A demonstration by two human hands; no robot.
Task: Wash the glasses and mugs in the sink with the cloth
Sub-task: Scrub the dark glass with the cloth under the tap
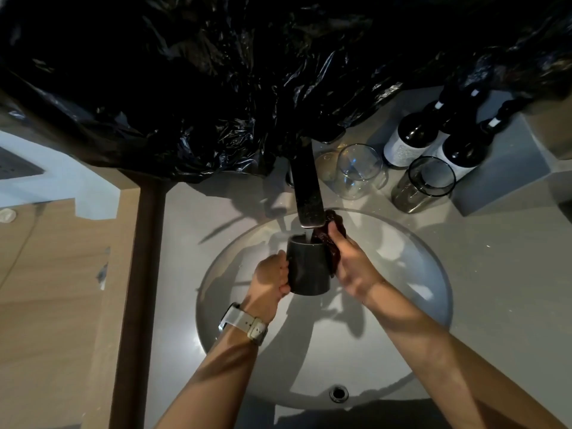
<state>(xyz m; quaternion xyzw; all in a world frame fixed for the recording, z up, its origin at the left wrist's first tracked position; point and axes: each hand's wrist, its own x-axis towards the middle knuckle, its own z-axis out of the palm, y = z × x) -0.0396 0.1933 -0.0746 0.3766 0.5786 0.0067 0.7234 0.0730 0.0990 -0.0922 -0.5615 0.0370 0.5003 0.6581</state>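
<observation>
Midway: scrubbing mug [308, 267] under tap [306, 193] over sink [433, 274], left hand [270, 281] curled round its handle side, right hand [349, 261] pinching cloth [328, 239] against rim just beyond thumb; next, probably working cloth inside, then rinsing.

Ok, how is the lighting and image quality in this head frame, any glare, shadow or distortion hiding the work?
Head view: dim; wide-angle bending at the edges; hard arm shadows cross the white oval sink basin; glints on the crumpled black plastic sheet. The dark cylindrical mug and dark red cloth read nearly black, yet both hands' hold is clear.
</observation>
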